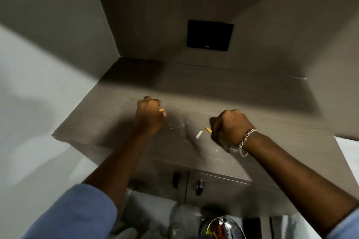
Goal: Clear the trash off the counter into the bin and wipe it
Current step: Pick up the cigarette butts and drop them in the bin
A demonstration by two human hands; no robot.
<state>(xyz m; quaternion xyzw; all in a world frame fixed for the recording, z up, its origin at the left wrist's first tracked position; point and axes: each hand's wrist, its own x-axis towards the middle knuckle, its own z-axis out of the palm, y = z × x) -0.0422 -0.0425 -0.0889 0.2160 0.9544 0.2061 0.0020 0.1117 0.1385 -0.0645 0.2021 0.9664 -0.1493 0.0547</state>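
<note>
A grey wood-grain counter (252,99) carries cigarette butts and pale ash crumbs (175,123). My left hand (149,115) is closed over the counter's middle, with an orange-tipped butt (161,110) poking out between its fingers. My right hand (230,127), with a silver bracelet at the wrist, is closed into a fist; what it holds is hidden. An orange filter butt (208,130) lies just left of that fist, touching or nearly touching it. A white butt (199,134) lies beside it on the counter.
A shiny metal bin (225,228) with colourful trash inside stands on the floor below the counter's front edge. Two cabinet doors with dark handles (199,187) sit under the counter. A black square panel (209,35) is on the back wall. A white wall closes in the left side.
</note>
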